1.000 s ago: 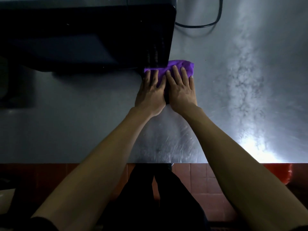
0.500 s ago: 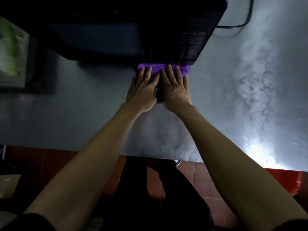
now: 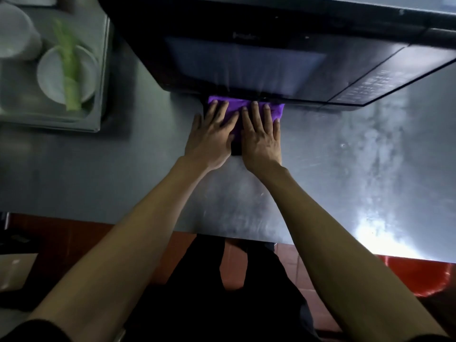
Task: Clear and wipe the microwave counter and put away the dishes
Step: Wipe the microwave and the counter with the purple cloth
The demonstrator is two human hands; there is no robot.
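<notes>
Cloth (image 3: 246, 109) lies flat under both hands' fingers.

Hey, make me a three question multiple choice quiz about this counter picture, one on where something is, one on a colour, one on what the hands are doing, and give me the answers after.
1. Where does the cloth lie?
A. at the front foot of the microwave
B. in the tray
C. on the floor

2. What colour is the cloth?
A. yellow
B. purple
C. white

3. How do the left hand and right hand meet the cloth?
A. both lifted clear of it
B. one bunches it in a fist
C. both lie flat on it, fingers straight

Answers:
1 A: the cloth sits on the steel counter right against the microwave's lower front edge.
2 B: it shows bright purple between and beyond the fingers.
3 C: both hands press side by side with fingers stretched forward, no grip curled around it.
</notes>
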